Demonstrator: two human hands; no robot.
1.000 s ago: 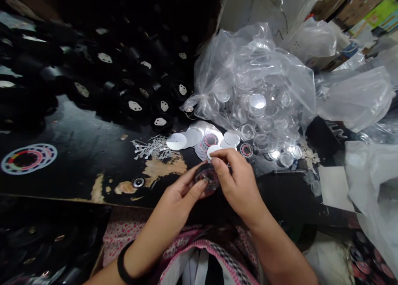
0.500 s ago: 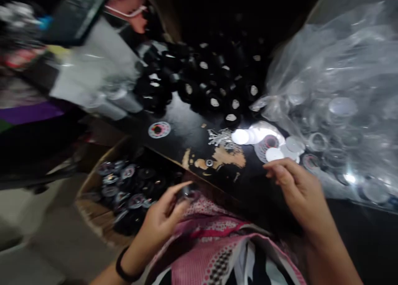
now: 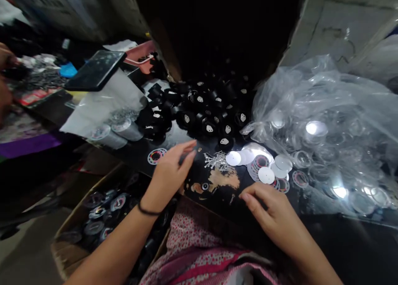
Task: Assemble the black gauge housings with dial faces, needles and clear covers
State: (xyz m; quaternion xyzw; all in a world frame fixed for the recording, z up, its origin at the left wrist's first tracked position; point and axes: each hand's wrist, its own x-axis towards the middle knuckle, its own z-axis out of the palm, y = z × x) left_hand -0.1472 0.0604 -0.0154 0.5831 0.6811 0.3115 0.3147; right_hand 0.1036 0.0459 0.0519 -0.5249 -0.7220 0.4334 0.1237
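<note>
My left hand [image 3: 169,175] reaches over the table's front edge. Its fingers are stretched out, thumb apart, and nothing shows in them. Just left of it lies a printed dial disc [image 3: 156,156]. Beyond the fingertips is a heap of black round cases [image 3: 209,128], several with pale plates. My right hand [image 3: 267,208] is low over the table's right part, thumb and index tips together; anything between them is too small to make out. Past it lie white discs [image 3: 266,175] and more dial discs [image 3: 283,185]. Small metal pins [image 3: 216,160] sit between the hands.
A carton [image 3: 66,231] with several finished-looking dial cases stands below the table at left. A clear plastic bag [image 3: 336,94] of transparent covers fills the right side. A phone [image 3: 96,71] rests above cylindrical stacks [image 3: 108,136]. Part of another person [image 3: 4,78] shows at far left.
My left hand has moved up from beside the carton to the table, and the small dark round case is no longer in it. My right hand has shifted left. The view has tilted upward.
</note>
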